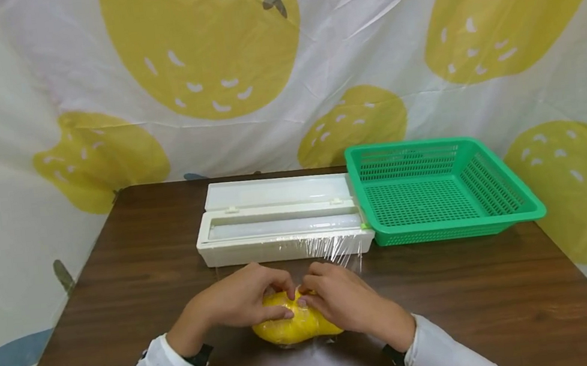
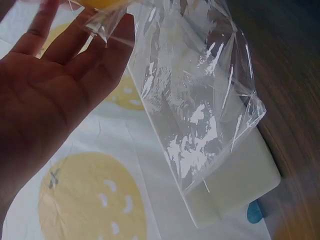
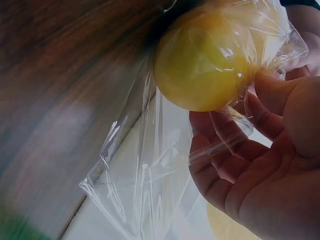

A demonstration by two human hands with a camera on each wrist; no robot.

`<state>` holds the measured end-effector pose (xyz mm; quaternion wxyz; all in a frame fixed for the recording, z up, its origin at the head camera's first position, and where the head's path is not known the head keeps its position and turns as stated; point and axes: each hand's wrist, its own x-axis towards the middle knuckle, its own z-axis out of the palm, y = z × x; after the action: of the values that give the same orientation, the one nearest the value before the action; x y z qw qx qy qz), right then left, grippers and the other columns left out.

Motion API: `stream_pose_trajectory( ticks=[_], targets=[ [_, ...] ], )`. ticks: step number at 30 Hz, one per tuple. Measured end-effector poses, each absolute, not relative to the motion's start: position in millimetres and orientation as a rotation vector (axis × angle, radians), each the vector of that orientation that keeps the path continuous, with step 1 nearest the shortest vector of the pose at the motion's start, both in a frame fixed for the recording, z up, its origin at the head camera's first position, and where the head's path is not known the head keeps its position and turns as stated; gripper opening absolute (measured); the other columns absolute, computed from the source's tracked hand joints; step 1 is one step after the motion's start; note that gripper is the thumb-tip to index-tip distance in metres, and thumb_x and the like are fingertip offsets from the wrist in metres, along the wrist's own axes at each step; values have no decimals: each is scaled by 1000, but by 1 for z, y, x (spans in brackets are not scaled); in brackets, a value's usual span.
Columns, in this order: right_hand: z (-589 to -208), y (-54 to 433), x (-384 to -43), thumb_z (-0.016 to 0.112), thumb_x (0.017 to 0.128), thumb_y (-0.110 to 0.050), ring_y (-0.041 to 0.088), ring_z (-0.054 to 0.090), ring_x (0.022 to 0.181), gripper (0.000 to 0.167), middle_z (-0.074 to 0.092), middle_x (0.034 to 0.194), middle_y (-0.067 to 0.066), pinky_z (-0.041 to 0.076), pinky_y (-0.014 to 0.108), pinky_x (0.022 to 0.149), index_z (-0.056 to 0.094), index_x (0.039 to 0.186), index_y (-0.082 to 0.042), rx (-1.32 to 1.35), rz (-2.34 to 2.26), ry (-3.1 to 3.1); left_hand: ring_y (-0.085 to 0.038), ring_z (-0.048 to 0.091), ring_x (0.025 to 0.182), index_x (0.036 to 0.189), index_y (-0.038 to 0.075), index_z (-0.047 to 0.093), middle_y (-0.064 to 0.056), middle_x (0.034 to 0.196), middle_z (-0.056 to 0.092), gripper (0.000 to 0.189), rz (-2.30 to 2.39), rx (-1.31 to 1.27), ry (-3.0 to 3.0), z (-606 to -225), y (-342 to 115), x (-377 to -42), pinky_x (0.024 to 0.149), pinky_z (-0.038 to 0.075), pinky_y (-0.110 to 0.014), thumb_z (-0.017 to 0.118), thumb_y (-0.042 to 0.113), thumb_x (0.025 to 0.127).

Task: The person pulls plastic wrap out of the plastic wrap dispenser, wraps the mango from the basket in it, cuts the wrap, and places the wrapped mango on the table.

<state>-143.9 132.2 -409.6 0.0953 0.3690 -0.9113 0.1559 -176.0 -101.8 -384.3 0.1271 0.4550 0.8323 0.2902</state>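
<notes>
Fruit [image 1: 299, 328], yellow and rounded, lies between the hands at the near side of the table [image 1: 135, 273], clad in clear film [image 3: 296, 47]. The left hand [image 1: 244, 297] and right hand [image 1: 347, 297] both pinch film at its top. The fruit looks firm, fairly light and probably slippery; cupping its sides should be surest, since the thin film seems apt to cling or tear. Beyond, more film hangs before the open box [image 1: 247, 254]; beside that stands a basket [image 1: 441, 234], then a cloth [image 1: 342, 38].
</notes>
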Motion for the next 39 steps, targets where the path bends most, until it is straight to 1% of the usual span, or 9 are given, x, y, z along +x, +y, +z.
stream_pose_trajectory(
  ticks=[2, 4, 11, 16, 20, 24, 28, 33, 39],
  targets=[
    [-410, 133, -144, 74, 95, -25, 9, 55, 75, 14, 65, 87, -2, 47, 19, 66, 78, 98, -12, 1099, 464, -2695, -7, 53, 67, 98, 21, 69, 11, 86, 69, 5, 848, 1357, 2433, -385, -101, -177, 67, 47, -20, 73, 23, 96],
    [-411, 133, -144, 75, 95, -25, 8, 54, 74, 14, 65, 87, -2, 47, 18, 65, 78, 98, -12, 1101, 461, -2684, -6, 51, 65, 95, 21, 69, 11, 83, 68, 4, 857, 1376, 2454, -386, -100, -177, 64, 46, -19, 70, 17, 98],
    [-412, 132, -144, 75, 94, -26, 11, 62, 77, 17, 71, 91, -1, 53, 25, 70, 76, 104, -12, 1072, 448, -2679, -10, 73, 90, 99, 13, 69, 2, 97, 78, 5, 919, 1295, 2617, -395, -94, -169, 81, 60, -29, 73, 16, 96],
    [-411, 133, -142, 73, 96, -23, 13, 69, 76, 13, 74, 90, -2, 55, 30, 72, 76, 103, -13, 1092, 394, -2626, -6, 69, 77, 93, 10, 75, 0, 90, 78, 5, 952, 1222, 2709, -403, -92, -163, 70, 56, -22, 73, 14, 96],
    [-409, 135, -140, 63, 103, -27, 13, 71, 78, 21, 75, 91, -2, 56, 31, 71, 79, 104, -13, 1155, 332, -2612, -14, 73, 85, 97, 9, 80, -2, 97, 80, 13, 887, 1277, 2805, -404, -91, -158, 79, 60, -32, 68, 14, 99],
    [-404, 139, -140, 57, 105, -43, 15, 73, 85, 38, 76, 102, 1, 58, 35, 78, 77, 114, -11, 1192, 283, -2663, -20, 70, 97, 107, 8, 77, -2, 104, 77, 25, 728, 1289, 2871, -401, -93, -150, 85, 58, -39, 68, 30, 98],
    [-402, 143, -144, 65, 101, -43, 15, 73, 88, 39, 76, 104, 1, 59, 33, 80, 75, 118, -10, 1211, 333, -2715, -21, 65, 103, 128, 8, 64, -4, 114, 72, 61, 564, 1270, 2871, -400, -94, -142, 85, 56, -41, 80, 47, 84],
    [-403, 146, -153, 73, 95, -41, 11, 70, 82, 35, 76, 97, -2, 58, 27, 74, 74, 112, -11, 1130, 523, -2782, -30, 65, 112, 149, 8, 45, -10, 131, 68, 99, 441, 1311, 2907, -405, -89, -138, 92, 54, -53, 93, 47, 71],
    [-403, 149, -157, 72, 94, -48, 20, 75, 97, 55, 78, 112, 5, 60, 37, 84, 65, 130, -6, 949, 727, -2849, -32, 68, 109, 150, 13, 51, -14, 133, 67, 86, 368, 1390, 2912, -408, -89, -142, 87, 58, -50, 90, 37, 78]
  ],
)
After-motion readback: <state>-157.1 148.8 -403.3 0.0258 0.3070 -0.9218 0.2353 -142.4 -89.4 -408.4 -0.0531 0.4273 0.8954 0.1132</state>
